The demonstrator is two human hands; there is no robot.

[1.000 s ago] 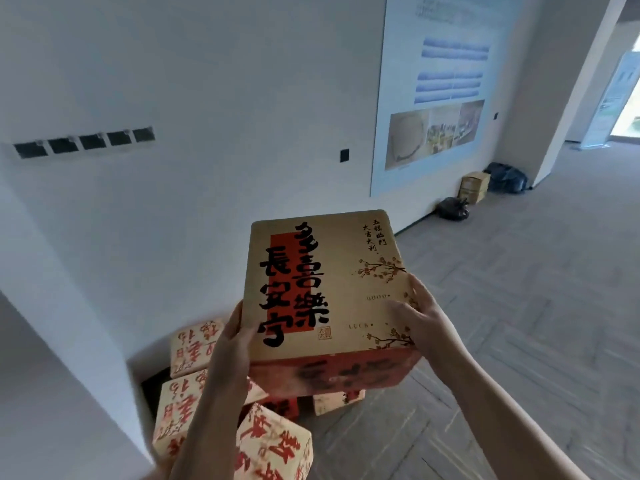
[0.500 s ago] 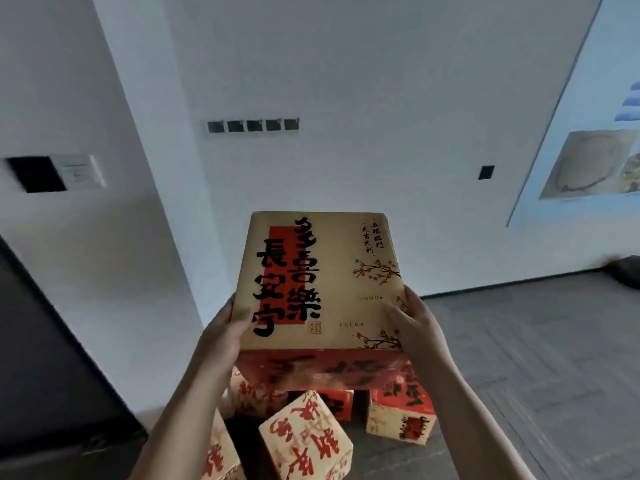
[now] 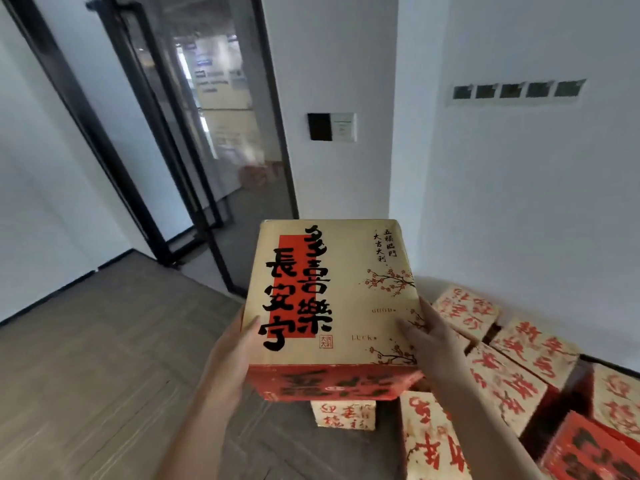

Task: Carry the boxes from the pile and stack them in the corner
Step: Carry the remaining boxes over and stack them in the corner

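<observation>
1. Plainly, the left grip [image 3: 235, 351] is clamped on the box [image 3: 329, 292], thumb over the top edge and palm against the left side.
2. The right grip [image 3: 433, 341] is clamped on the opposite side, with fingers spread across the top face near the corner.
3. The box is in the air with its printed top up, above a small box [image 3: 343, 415] on the floor [image 3: 104, 358] and just left of the pile [image 3: 519, 375] by the wall [image 3: 519, 202].
4. Both grips sit at the near end, so the far end is unsupported. It could dip and slide out if the squeeze eases.
5. The box hides the floor straight ahead, so a foot could catch the small box or the pile's edge.
6. A glass door [image 3: 207, 133] stands near on the left, and a wide turn could knock the box against it. I cannot tell which corner is meant.
</observation>
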